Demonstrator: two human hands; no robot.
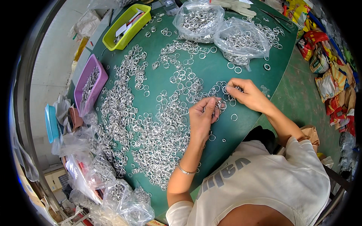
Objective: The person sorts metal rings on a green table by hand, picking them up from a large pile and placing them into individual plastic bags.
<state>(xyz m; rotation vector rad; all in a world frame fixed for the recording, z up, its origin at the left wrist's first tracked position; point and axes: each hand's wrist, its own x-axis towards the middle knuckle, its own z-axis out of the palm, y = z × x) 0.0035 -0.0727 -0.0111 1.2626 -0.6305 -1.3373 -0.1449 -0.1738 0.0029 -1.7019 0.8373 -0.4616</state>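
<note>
1. The left hand (201, 115) was just right of the frame's centre, its fingers (208, 107) pinched together on silver-coloured metal rings (221, 105); how many it held could not be told.
2. The right hand (249, 96), above and to the right of the left one, had its fingers curled in over more rings of the same kind; whether they gripped any could not be told. The two hands were near each other but apart.
3. A silver-coloured bracelet (186, 171) circled the left wrist.
4. Loose silver-coloured metal rings (162, 139) lay in a wide, dense spread on the green tabletop (211, 69), from the middle of the frame down to the lower left. A single ring (234, 117) lay apart just below the hands.
5. Two open clear plastic bags (198, 22) filled with rings stood side by side at the top centre.
6. In the upper left were a yellow-green rectangular plastic basket (148, 16) and, below it, a purple rectangular plastic bin (100, 81) with small metal parts inside.
7. More clear plastic bags with rings (117, 192) were bunched at the lower left.
8. A whitish glove (237, 7) lay at the top edge, and colourful printed packages (320, 64) were heaped on the right.
</note>
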